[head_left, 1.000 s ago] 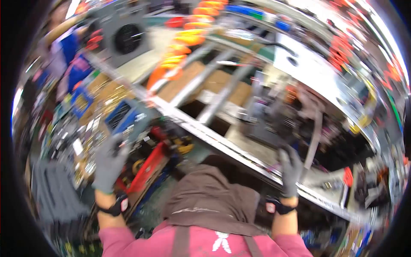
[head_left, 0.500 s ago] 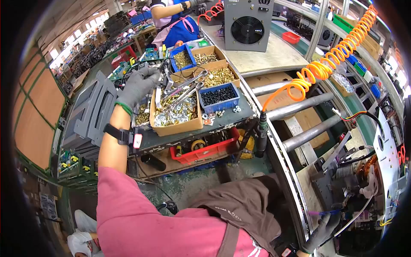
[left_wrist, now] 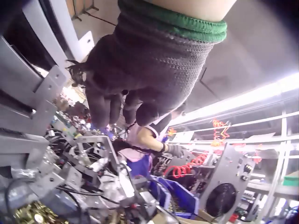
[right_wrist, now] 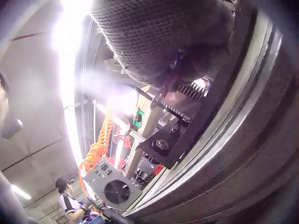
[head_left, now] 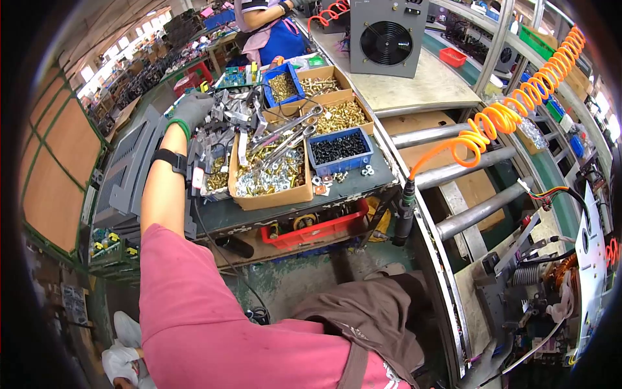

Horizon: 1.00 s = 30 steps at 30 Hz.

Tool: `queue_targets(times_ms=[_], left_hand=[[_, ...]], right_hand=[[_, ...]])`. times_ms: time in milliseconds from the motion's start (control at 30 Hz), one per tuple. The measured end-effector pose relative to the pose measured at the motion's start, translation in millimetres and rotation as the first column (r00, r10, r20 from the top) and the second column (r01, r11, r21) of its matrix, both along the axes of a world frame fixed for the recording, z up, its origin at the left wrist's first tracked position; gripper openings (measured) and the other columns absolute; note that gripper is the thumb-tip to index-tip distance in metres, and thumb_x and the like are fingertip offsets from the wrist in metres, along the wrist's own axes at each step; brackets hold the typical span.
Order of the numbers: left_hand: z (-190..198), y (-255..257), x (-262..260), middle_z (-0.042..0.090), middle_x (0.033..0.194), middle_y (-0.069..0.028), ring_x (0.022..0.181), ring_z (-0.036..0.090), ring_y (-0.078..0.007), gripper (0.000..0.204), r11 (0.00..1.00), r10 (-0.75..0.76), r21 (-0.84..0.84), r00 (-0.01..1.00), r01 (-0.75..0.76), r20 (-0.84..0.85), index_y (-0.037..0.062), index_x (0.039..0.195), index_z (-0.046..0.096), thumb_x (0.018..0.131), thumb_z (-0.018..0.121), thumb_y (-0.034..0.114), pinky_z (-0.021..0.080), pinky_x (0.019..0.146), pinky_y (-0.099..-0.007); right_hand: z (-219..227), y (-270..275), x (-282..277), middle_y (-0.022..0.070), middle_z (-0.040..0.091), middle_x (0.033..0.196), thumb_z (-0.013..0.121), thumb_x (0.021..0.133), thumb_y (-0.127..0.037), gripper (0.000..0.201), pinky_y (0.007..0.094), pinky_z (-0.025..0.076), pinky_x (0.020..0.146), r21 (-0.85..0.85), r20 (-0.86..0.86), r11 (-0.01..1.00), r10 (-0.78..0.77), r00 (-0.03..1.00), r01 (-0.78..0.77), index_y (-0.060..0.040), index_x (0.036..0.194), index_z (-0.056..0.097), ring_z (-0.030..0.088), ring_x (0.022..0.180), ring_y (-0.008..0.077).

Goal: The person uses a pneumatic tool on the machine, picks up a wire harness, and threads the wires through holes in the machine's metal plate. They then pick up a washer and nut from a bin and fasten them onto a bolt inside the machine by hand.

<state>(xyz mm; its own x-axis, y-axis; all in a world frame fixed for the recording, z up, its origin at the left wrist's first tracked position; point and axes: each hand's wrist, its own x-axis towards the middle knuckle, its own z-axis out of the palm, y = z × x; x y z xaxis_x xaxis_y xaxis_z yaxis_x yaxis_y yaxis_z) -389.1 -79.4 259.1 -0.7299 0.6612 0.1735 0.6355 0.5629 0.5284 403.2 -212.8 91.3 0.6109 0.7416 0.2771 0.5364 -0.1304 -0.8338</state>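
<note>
Brackets lie by the left edge of the bench, just right of my nearer left hand, fingers loose and seemingly empty, while I can't tell what my right hand holds.

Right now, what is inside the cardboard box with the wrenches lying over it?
The cardboard box shows loose gold-coloured screws and small silver pieces. The wrenches hide part of them, and whatever lies below the top layer, including the bottom, cannot be seen.

Pink sleeve, black wrist strap, grey knit glove with green cuff, brown apron
</note>
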Motion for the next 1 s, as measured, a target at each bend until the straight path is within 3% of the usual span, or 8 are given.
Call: queue_targets(times_ms=[200,233,267,433,500,567,800,1000], left_hand=[[-23,-7,-20,0.068,0.098,-0.0148,0.093,0.065,-0.0253,0.031,0.991,0.106,-0.074,0.991,-0.113,-0.086,0.0085,0.097,0.07,0.078,0.06,0.032,0.049,0.082,-0.0332],[-15,-8,5,0.069,0.098,-0.0133,0.092,0.065,-0.0225,0.032,1.0,-0.005,0.007,0.995,0.006,-0.095,0.0074,0.099,0.069,0.079,0.062,0.031,0.049,0.082,-0.0322],[-13,-3,30,0.069,0.097,-0.0118,0.091,0.065,-0.0196,0.033,0.987,-0.122,0.088,0.986,0.132,-0.112,0.0063,0.102,0.068,0.08,0.063,0.03,0.049,0.082,-0.0313],[-2,8,139,0.066,0.101,-0.0125,0.092,0.064,-0.0221,0.033,0.849,-0.478,0.132,0.851,0.511,-0.217,0.0039,0.105,0.064,0.081,0.064,0.027,0.048,0.084,-0.0327],[-9,6,176,0.065,0.098,-0.0148,0.091,0.063,-0.0264,0.03,0.751,-0.577,0.077,0.709,0.656,-0.405,0.0042,0.103,0.064,0.081,0.064,0.024,0.048,0.081,-0.0342],[-20,-4,256,0.063,0.093,-0.0152,0.09,0.062,-0.0285,0.025,0.713,-0.654,0.175,0.734,0.679,-0.182,0.0041,0.101,0.063,0.078,0.065,0.014,0.049,0.081,-0.0349],[-84,-21,485,0.062,0.101,-0.0124,0.091,0.061,-0.0207,0.029,-0.296,-0.925,0.45,-0.37,0.842,0.085,0.0006,0.1,0.061,0.072,0.066,-0.004,0.048,0.081,-0.0293],[-81,-30,592,0.06,0.106,-0.0168,0.1,0.056,-0.0353,0.031,-0.631,-0.77,0.322,-0.523,0.705,-0.364,0.0051,0.103,0.061,0.073,0.064,0.011,0.045,0.086,-0.0402]], right_hand=[[22,-5,-18,0.0144,0.063,0.096,0.063,0.088,-0.032,0.055,0.0297,0.049,0.051,-0.308,-0.06,0.95,0.027,0.998,-0.045,-0.0115,0.135,0.044,0.054,0.058,0.0157],[41,-4,-41,0.0205,0.062,0.114,0.062,0.087,-0.036,0.063,0.0353,0.053,0.075,-0.287,0.208,0.957,0.101,0.973,-0.038,-0.0144,0.141,0.037,0.065,0.084,0.0241],[6,0,-16,0.0039,0.056,0.084,0.051,0.091,-0.013,0.046,0.0206,0.037,0.045,-0.261,-0.213,0.962,0.029,0.977,-0.085,-0.0053,0.135,0.04,0.044,0.049,0.0055],[15,-5,-28,-0.0005,0.048,0.067,0.051,0.089,-0.009,0.036,0.0213,0.029,0.043,-0.218,-0.162,0.972,0.048,0.986,-0.083,-0.0043,0.125,0.051,0.038,0.047,0.0052],[-1,-14,-16,0.014,0.06,0.113,0.053,0.087,-0.003,0.033,0.0296,0.041,0.091,-0.284,0.016,0.958,0.055,0.998,-0.048,0.0048,0.119,0.054,0.054,0.103,0.0194],[39,-23,-60,0.0034,0.059,0.101,0.054,0.085,-0.005,0.032,0.0252,0.041,0.081,-0.199,0.094,0.969,0.17,0.981,-0.149,-0.0029,0.118,0.057,0.051,0.088,0.0132],[65,-108,-85,0.0138,0.064,0.095,0.061,0.083,-0.011,0.024,0.0324,0.05,0.074,-0.232,0.247,0.967,-0.049,0.968,0.108,-0.0082,0.107,0.062,0.063,0.084,0.0275],[67,-246,-100,0.01,0.066,0.097,0.06,0.088,-0.018,0.024,0.032,0.05,0.075,-0.14,0.081,0.783,-0.6,0.796,0.605,-0.0069,0.109,0.061,0.064,0.087,0.018]])
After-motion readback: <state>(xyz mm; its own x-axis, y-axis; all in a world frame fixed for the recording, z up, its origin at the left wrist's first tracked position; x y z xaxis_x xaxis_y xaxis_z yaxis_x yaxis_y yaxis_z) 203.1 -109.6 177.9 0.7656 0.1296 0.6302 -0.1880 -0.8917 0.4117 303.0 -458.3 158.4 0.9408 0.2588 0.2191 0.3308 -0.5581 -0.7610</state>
